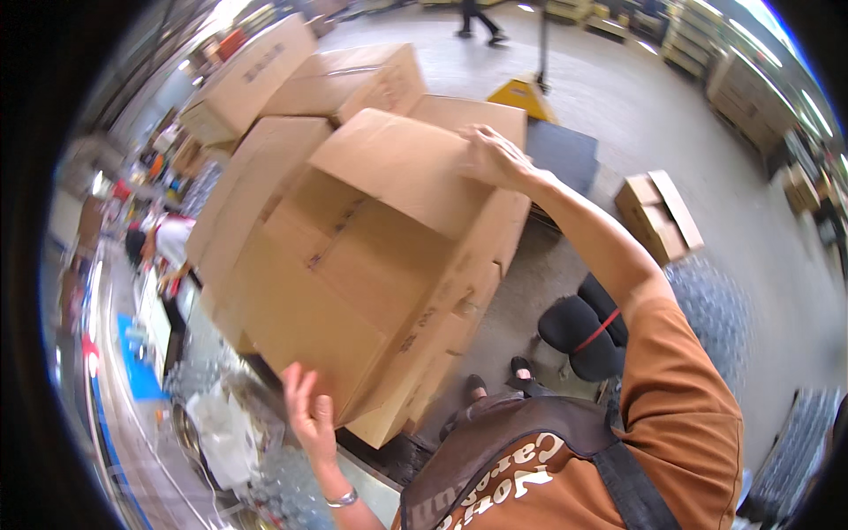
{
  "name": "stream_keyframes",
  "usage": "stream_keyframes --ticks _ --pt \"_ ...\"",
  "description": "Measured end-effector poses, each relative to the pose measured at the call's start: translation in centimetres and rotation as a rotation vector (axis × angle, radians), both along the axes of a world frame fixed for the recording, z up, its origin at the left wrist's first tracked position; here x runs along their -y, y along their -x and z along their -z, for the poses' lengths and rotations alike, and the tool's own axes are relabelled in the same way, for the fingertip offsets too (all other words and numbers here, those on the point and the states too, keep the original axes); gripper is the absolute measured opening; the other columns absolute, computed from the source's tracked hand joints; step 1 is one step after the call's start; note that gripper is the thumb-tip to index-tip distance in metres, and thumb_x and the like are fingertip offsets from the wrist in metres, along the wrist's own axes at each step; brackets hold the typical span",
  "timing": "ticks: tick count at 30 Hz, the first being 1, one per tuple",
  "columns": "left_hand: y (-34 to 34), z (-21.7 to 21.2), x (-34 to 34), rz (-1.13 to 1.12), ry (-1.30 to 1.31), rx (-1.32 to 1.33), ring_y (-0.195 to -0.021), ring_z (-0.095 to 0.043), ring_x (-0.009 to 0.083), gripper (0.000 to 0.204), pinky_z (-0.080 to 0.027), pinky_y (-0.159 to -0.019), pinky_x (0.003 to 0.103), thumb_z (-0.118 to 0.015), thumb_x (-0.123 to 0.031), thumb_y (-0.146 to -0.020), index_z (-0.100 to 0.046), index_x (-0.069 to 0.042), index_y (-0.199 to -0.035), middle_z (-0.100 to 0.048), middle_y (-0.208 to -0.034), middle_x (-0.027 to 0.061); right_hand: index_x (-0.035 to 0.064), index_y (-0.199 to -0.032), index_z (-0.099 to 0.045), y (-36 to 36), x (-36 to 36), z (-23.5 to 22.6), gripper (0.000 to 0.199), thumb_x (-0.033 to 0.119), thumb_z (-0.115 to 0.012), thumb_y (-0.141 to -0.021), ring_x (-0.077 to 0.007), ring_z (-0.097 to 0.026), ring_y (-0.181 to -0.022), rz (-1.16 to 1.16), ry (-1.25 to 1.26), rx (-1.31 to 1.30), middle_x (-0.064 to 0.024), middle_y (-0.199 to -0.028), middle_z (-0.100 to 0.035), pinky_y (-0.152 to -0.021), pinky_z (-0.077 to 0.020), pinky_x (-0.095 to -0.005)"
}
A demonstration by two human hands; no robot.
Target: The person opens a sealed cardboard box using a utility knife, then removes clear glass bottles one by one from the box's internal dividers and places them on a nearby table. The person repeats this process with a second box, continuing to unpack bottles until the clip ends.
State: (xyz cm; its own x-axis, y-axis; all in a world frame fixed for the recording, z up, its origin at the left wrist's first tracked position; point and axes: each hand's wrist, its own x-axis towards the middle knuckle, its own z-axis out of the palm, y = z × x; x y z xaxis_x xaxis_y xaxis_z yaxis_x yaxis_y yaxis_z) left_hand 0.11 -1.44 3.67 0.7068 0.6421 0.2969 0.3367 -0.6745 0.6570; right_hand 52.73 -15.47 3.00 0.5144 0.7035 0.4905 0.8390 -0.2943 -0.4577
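Observation:
A large open cardboard box point(353, 274) lies before me, tilted, its inside facing up toward me. Its far flap point(397, 168) stands folded outward. My right hand point(495, 159), arm stretched out, grips this flap at its right edge, slightly blurred. Beside the box's near left corner is my left hand point(309, 411), fingers spread and nothing in them; whether the fingertips touch the cardboard I cannot tell. A bracelet circles the left wrist.
More cardboard boxes point(252, 75) are stacked beyond. A yellow pallet jack point(523, 95) stands behind, and a smaller carton point(658, 216) sits on the floor at right. Near my right side are a black padded stool point(583, 327) and clear plastic items point(711, 309). People are in the background.

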Motion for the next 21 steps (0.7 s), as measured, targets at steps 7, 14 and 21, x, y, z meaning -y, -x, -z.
stream_keyframes --ticks 7,14,21 --pt "2.8 7.2 -2.1 -0.275 1.096 0.343 -0.117 -0.056 0.0230 0.065 -0.050 -0.094 0.038 -0.067 -0.041 -0.092 -0.046 -0.004 -0.142 -0.054 -0.135 0.0084 0.0070 -0.144 -0.043 -1.1 4.1 -1.9 0.100 0.059 -0.081 -0.068 -0.0345 -0.052 -0.125 0.145 0.575 -0.956 -0.0212 -0.146 -0.043 -0.094 -0.0543 -0.0479" --pt "-2.8 1.6 3.1 -0.187 0.814 0.292 -0.123 -0.050 0.0273 0.069 -0.043 -0.103 0.041 -0.068 -0.027 -0.088 -0.039 0.001 -0.144 -0.047 -0.141 0.0148 0.0080 -0.140 -0.047 2.2 21.0 11.1 0.088 0.052 -0.084 -0.073 -0.0204 -0.060 -0.110 0.034 0.159 -1.261 -0.0110 -0.125 -0.061 -0.082 -0.0583 -0.0394" --pt "-12.3 -4.7 8.2 0.172 0.494 0.064 -0.127 -0.048 0.0281 0.078 -0.041 -0.106 0.041 -0.069 -0.027 -0.087 -0.031 0.004 -0.147 -0.045 -0.142 0.0177 0.0042 -0.142 -0.047 10.2 37.4 15.6 0.069 0.031 -0.075 -0.085 -0.0160 -0.058 -0.112 0.211 -0.535 -1.428 -0.0076 -0.129 -0.059 -0.092 -0.0493 -0.0329"
